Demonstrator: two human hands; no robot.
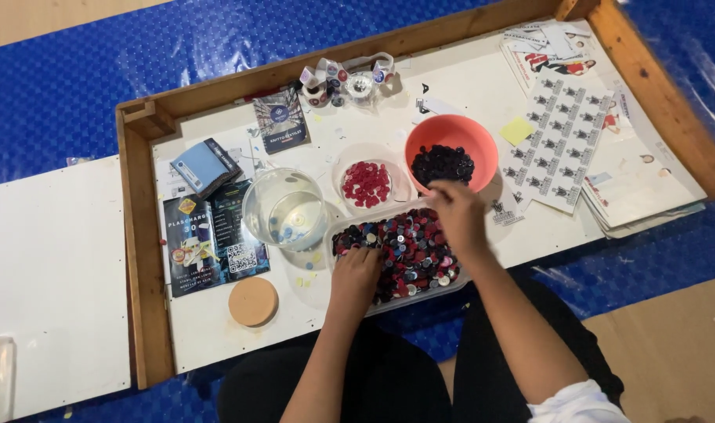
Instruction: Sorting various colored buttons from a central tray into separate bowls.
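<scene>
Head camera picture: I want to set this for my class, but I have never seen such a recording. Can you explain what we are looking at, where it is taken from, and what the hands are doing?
There is no machine here. A person wears a camera on the head, so you look down at their own two bare hands.

They sit at a white board with a wooden rim. Both hands are in a clear tray of mixed buttons: the left hand rests on the pile, and the right hand reaches in at the far edge. Whether either pinches a button cannot be told.

Behind the tray stand a white bowl of red buttons, an orange bowl of dark buttons and a clear glass bowl with a few pale ones. Leaflets and a round cork lid lie around.
</scene>
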